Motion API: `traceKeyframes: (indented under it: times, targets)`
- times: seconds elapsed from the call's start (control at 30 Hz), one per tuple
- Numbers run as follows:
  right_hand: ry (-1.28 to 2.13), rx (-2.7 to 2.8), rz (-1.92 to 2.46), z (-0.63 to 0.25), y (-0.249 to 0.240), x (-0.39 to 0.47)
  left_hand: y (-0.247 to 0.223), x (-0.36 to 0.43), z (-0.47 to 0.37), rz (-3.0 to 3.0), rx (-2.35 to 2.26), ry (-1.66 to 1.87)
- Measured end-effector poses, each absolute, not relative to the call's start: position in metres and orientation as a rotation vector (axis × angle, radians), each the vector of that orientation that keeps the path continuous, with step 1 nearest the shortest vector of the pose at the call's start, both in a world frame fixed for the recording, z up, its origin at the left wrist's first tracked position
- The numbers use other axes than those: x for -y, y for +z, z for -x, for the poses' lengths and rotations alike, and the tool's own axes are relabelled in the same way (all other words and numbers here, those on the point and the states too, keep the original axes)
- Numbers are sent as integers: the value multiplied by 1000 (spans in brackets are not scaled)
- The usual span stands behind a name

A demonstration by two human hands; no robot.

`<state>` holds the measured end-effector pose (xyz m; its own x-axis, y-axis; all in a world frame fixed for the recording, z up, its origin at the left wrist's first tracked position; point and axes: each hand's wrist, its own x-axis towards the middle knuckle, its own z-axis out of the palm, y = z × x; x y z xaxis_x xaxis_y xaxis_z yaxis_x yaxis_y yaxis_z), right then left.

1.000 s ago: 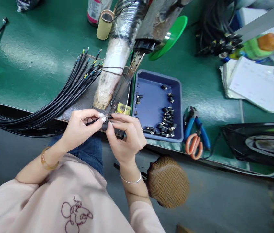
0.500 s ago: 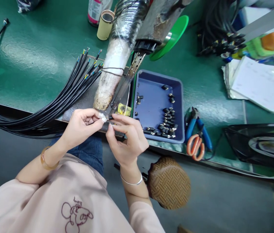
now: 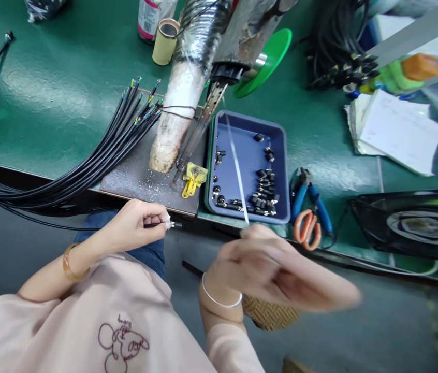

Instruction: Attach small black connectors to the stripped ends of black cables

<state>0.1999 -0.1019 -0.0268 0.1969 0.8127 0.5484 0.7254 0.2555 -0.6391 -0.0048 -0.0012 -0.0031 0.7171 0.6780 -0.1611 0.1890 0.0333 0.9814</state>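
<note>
The pink shirt (image 3: pixel 67 331) bears a stitched cartoon outline (image 3: pixel 128 342) with a short script word above it, upside down from here and not surely legible. The bottle (image 3: pixel 148 20) at the back of the bench has a pink-and-white label with a barcode, its print too small to read, and the faint marks on the white papers (image 3: pixel 401 129) cannot be made out either. The left hand (image 3: pixel 137 225) pinches a black cable (image 3: pixel 151 225) between thumb and fingers; the small connector (image 3: pixel 176 225) at its end juts out past the white-covered fingertips, just off the front edge of the brown plate (image 3: pixel 137 184). Half a second ago both hands met beneath the soldering iron (image 3: pixel 203 122); now the left sits lower, and the right hand (image 3: pixel 277 269) is well apart, partly over the stool (image 3: pixel 271 313), too blurred to tell its grip. The thin white strand (image 3: pixel 236 168), earlier beside the blue tray (image 3: pixel 286 171), now slants across it towards the right hand, and yellow clips (image 3: pixel 190 187) show uncovered on the plate.
</note>
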Motion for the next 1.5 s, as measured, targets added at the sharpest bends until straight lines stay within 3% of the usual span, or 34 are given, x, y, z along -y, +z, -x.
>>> traceKeyframes:
  times: [0.27,0.67,1.5]
  targets:
    - [-183,1454,1466,-162,-14,73,-1,-4,-3,-1367,-974,717]
    - [-133,1539,1335,-147,-25,44,1,-16,-13,-1338,-1011,861]
    - [-66,1477,1288,-157,-25,50,2,-6,0,-1602,-884,609]
